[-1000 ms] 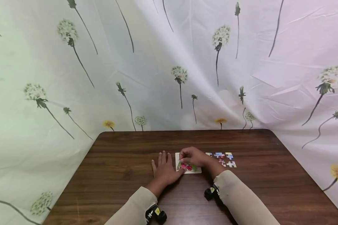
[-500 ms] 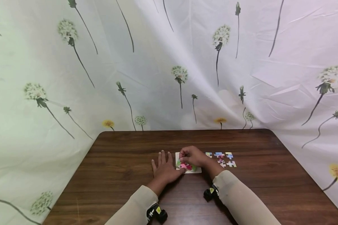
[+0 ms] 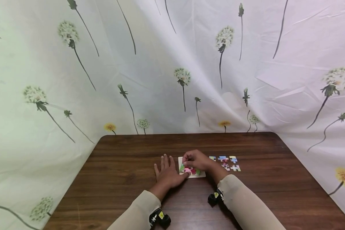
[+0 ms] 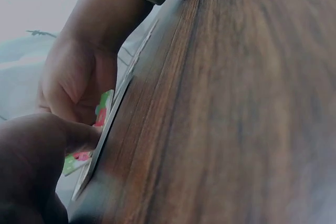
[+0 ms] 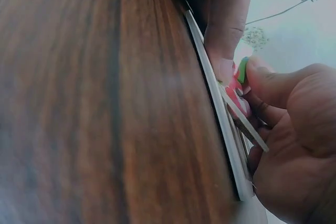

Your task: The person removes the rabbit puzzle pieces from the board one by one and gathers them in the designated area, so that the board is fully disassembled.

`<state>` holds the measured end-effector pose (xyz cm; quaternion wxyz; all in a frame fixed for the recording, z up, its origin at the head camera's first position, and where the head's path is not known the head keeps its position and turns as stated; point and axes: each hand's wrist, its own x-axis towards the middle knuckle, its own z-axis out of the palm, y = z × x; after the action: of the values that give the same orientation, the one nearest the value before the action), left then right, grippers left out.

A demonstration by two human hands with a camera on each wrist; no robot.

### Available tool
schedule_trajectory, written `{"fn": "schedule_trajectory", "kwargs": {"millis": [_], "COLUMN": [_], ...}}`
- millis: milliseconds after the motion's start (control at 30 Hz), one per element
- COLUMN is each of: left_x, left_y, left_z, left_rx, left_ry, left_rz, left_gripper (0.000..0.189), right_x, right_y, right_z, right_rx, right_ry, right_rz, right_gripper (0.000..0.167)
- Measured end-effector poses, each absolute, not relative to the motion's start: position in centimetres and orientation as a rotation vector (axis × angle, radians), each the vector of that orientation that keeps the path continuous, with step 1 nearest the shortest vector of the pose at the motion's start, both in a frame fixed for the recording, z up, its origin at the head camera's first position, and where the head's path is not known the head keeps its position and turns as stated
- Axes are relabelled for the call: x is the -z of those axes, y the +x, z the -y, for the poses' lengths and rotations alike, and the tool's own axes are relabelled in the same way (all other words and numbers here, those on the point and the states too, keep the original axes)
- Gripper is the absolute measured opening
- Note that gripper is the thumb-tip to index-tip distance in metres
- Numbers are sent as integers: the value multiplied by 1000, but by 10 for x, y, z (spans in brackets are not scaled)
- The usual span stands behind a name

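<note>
A white-rimmed jigsaw puzzle board [image 3: 180, 161] lies on the table with pink and green pieces in it. My left hand [image 3: 169, 175] rests on the wood at its left, fingers spread, and the thumb [image 5: 224, 69] presses the pieces near the board's front. Over the board, my right hand [image 3: 199, 160] pinches a green-edged puzzle piece [image 5: 242, 71] between thumb and fingers. In the right wrist view a flat piece [image 5: 247, 121] stands tilted up from the board. The right hand hides much of the puzzle's far right part.
Several loose puzzle pieces [image 3: 223, 158] lie just right of the board, partly behind the right wrist. The brown wooden table [image 3: 126, 166] reaches back to a white curtain [image 3: 161, 95] printed with dandelions.
Both hands stay almost in place. A little more pink shows beside the left thumb, as the pieces under the fingers have shifted slightly.
</note>
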<state>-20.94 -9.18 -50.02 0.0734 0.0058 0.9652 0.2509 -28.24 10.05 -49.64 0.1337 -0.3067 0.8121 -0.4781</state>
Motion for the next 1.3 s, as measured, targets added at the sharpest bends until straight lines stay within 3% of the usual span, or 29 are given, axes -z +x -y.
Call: {"fn": "schedule_trajectory", "kwargs": {"millis": [867,1300], "left_x": [493,496], "left_y": [-207,-202], "left_z": [86,89], "left_rx": [-633,-639], "left_ry": [21,46], "left_rz": [-2939,-2974], "left_gripper": [117,107], "right_x": [484,482], "right_y": [-279,-280], "right_z": [-93,-104], "right_rx": [1444,1661], "right_ry": [-606,-518], "right_rz": [-2402,-2456], "right_gripper": [12,10]}}
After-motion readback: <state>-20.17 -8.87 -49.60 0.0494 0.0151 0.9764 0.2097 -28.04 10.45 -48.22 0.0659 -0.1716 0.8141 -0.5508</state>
